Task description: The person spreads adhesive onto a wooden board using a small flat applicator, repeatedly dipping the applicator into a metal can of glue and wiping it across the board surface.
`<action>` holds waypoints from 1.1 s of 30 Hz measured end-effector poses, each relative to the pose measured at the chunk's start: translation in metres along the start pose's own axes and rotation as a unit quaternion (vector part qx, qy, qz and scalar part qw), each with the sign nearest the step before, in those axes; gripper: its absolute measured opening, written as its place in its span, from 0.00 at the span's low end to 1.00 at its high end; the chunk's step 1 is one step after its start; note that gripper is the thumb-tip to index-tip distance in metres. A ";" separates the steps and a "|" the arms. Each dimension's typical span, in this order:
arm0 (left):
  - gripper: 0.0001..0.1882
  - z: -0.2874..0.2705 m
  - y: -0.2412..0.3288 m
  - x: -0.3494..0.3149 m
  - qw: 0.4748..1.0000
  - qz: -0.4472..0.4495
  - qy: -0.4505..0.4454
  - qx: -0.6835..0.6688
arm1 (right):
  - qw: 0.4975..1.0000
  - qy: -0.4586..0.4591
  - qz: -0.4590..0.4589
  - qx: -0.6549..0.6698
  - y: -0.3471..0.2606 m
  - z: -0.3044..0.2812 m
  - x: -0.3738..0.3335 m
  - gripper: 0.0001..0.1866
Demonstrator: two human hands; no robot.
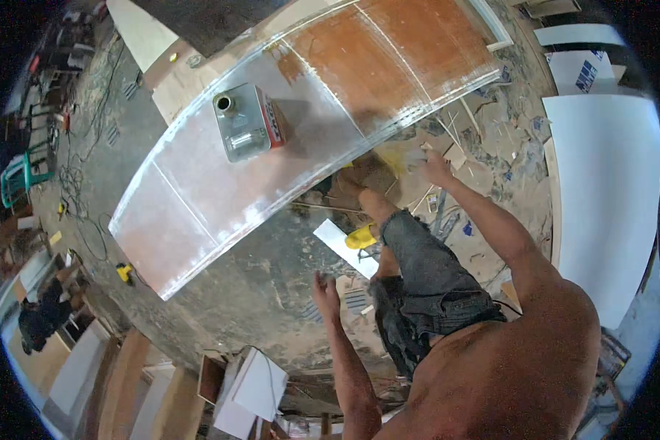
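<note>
My right hand [438, 169] is closed at the near edge of a large, curved panel [323, 95]. A pale, blurred thing [414, 160] shows at its fingertips, too smeared to name. Beside that lies a yellowish, see-through patch [394, 155]. Low over the floor, left of my knees, my left hand [326, 297] is held up with its fingers apart and nothing in it. The panel is reddish brown at the far right and coated whitish toward the left. On the whitish part stands a rectangular metal can [243, 139], its round mouth uncapped, with a red side.
A white strip [331, 236] lies under my yellow footwear [361, 237]. Wood scraps [455, 155] litter the floor at right, near a large white sheet [605, 205]. A yellow power tool [125, 273], cables and a green chair [26, 178] are at left. Boards [128, 374] stand lower left.
</note>
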State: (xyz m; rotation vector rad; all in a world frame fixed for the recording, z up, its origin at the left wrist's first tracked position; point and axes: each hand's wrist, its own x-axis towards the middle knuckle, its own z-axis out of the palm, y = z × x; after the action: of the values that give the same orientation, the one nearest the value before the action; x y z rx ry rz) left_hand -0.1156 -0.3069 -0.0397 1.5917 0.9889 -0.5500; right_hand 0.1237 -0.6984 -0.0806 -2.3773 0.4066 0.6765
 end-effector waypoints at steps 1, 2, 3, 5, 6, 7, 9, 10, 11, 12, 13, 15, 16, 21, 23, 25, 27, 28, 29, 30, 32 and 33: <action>0.37 0.003 0.027 0.016 0.998 0.064 0.008 0.014 | 0.994 -0.016 0.048 0.093 0.001 -0.010 0.012 0.19; 0.42 0.015 0.063 0.034 0.994 0.101 0.002 0.027 | 0.978 -0.027 0.095 0.183 0.003 -0.019 0.022 0.19; 0.48 0.017 0.097 0.054 0.990 0.137 0.015 0.041 | 0.975 -0.025 0.010 0.221 -0.026 -0.021 0.032 0.18; 0.59 0.015 0.136 0.119 0.981 0.191 0.005 -0.030 | 0.945 -0.023 -0.155 0.287 -0.091 -0.030 0.055 0.15; 0.61 0.025 0.158 0.144 0.974 0.224 0.042 -0.006 | 0.950 -0.002 -0.146 0.275 -0.118 -0.041 0.070 0.15; 0.64 0.037 0.181 0.167 0.963 0.256 0.079 0.016 | 0.955 0.017 -0.139 0.261 -0.147 -0.052 0.090 0.14; 0.63 0.054 0.223 0.213 0.940 0.313 0.135 -0.016 | 0.960 0.041 -0.188 0.204 -0.187 -0.057 0.142 0.16; 0.63 0.062 0.233 0.227 0.927 0.337 0.158 -0.034 | 0.956 0.048 -0.243 0.155 -0.200 -0.058 0.169 0.18; 0.62 0.053 0.235 0.237 0.921 0.344 0.160 -0.090 | 0.945 0.044 -0.291 0.146 -0.237 -0.048 0.183 0.20; 0.62 0.055 0.242 0.247 0.910 0.352 0.154 -0.158 | 0.931 0.048 -0.339 0.127 -0.273 -0.047 0.198 0.22; 0.61 0.062 0.251 0.248 0.903 0.357 0.160 -0.177 | 0.927 0.055 -0.361 0.081 -0.286 -0.042 0.219 0.23; 0.60 0.069 0.274 0.235 0.897 0.366 0.189 -0.158 | 0.913 0.079 -0.398 -0.028 -0.300 -0.023 0.262 0.26; 0.60 0.058 0.283 0.228 0.893 0.375 0.216 -0.119 | 0.897 0.102 -0.421 -0.090 -0.313 -0.009 0.282 0.27; 0.58 -0.003 0.259 0.258 0.909 0.349 0.227 -0.017 | 0.861 0.114 -0.415 -0.271 -0.311 0.059 0.357 0.28; 0.58 -0.023 0.260 0.258 0.916 0.321 0.226 0.079 | 0.814 0.163 -0.455 -0.322 -0.295 0.085 0.371 0.28; 0.56 -0.059 0.244 0.256 0.906 0.294 0.268 0.147 | 0.826 0.128 -0.458 -0.303 -0.315 0.125 0.347 0.28; 0.52 -0.087 0.225 0.265 0.898 0.310 0.278 0.142 | 0.822 0.117 -0.479 -0.284 -0.324 0.136 0.339 0.28; 0.52 -0.094 0.218 0.267 0.905 0.328 0.263 0.058 | 0.821 0.124 -0.482 -0.279 -0.320 0.135 0.337 0.28; 0.51 -0.109 0.211 0.267 0.910 0.316 0.261 0.060 | 0.819 0.132 -0.490 -0.268 -0.329 0.130 0.334 0.28; 0.51 -0.116 0.205 0.267 0.913 0.308 0.257 0.078 | 0.815 0.141 -0.498 -0.260 -0.334 0.123 0.332 0.27; 0.48 -0.117 0.203 0.267 0.925 0.286 0.237 0.083 | 0.819 0.146 -0.475 -0.288 -0.335 0.090 0.346 0.29; 0.46 -0.113 0.206 0.268 0.933 0.271 0.224 0.072 | 0.821 0.149 -0.461 -0.303 -0.327 0.080 0.357 0.30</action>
State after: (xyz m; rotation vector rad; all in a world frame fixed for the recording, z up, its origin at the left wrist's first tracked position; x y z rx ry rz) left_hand 0.1818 -0.1223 -0.1045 2.0748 0.7851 0.1362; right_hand 0.5312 -0.4409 -0.1754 -2.8256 -0.9580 -0.0644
